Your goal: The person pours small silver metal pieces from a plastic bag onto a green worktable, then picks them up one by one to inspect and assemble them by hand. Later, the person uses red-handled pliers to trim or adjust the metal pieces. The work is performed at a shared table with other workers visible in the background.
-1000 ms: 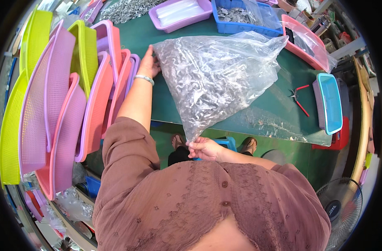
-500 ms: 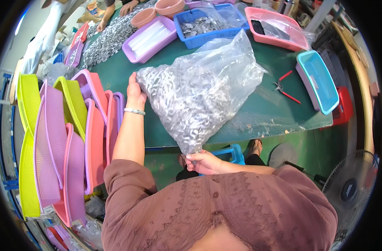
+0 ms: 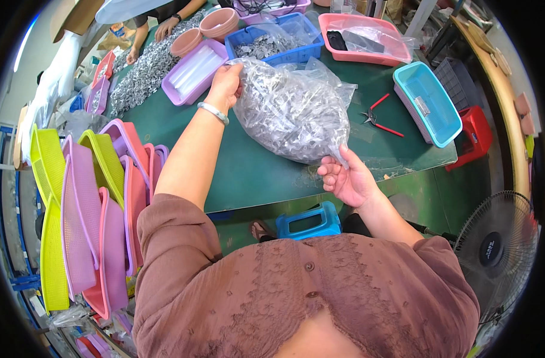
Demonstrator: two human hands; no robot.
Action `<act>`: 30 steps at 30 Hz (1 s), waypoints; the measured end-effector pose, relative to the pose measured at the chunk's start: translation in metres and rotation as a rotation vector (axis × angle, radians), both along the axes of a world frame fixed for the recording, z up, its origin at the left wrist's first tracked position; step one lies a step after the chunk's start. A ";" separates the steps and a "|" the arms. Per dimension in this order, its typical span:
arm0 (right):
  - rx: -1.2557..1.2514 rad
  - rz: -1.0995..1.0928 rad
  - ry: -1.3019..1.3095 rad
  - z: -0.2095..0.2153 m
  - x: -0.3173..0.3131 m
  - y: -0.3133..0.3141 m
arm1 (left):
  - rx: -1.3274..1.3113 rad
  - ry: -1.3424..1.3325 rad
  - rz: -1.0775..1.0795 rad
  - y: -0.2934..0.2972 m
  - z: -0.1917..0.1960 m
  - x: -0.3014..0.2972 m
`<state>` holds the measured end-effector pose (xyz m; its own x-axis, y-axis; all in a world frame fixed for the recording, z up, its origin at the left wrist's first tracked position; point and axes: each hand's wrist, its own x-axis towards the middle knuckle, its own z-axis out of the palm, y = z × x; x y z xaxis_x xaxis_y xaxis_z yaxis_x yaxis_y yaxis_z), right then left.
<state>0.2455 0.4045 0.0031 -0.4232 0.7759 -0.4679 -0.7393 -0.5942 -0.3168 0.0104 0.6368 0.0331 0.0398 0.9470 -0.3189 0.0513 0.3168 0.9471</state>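
A clear plastic bag (image 3: 293, 113) full of small silvery metal pieces lies tilted over the green table. Its upper left corner is gripped by my left hand (image 3: 226, 85), which has a pale bangle at the wrist. At the lower right corner, my right hand (image 3: 351, 179) pinches the bag's plastic between thumb and fingers, palm turned up. Red-handled pliers (image 3: 383, 116) lie on the table to the right of the bag. Just beyond the left hand stands a purple tray (image 3: 178, 98) of clear plastic sleeves.
Behind the bag stand a blue bin (image 3: 311, 43) of metal pieces and a pink tray (image 3: 368, 58). A turquoise basket (image 3: 428, 104) is at right, a fan (image 3: 493, 250) lower right. Stacked colourful baskets (image 3: 81, 221) crowd the left. Another person's hand (image 3: 167, 28) is near the metal heap (image 3: 141, 83).
The bag has swung away from me and turned. My left hand moved up and forward with its corner; my right hand moved from the near middle to the right and forward.
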 end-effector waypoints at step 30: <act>0.641 -0.363 -0.702 0.116 0.109 0.074 | 0.497 -0.089 0.141 -0.006 0.121 0.018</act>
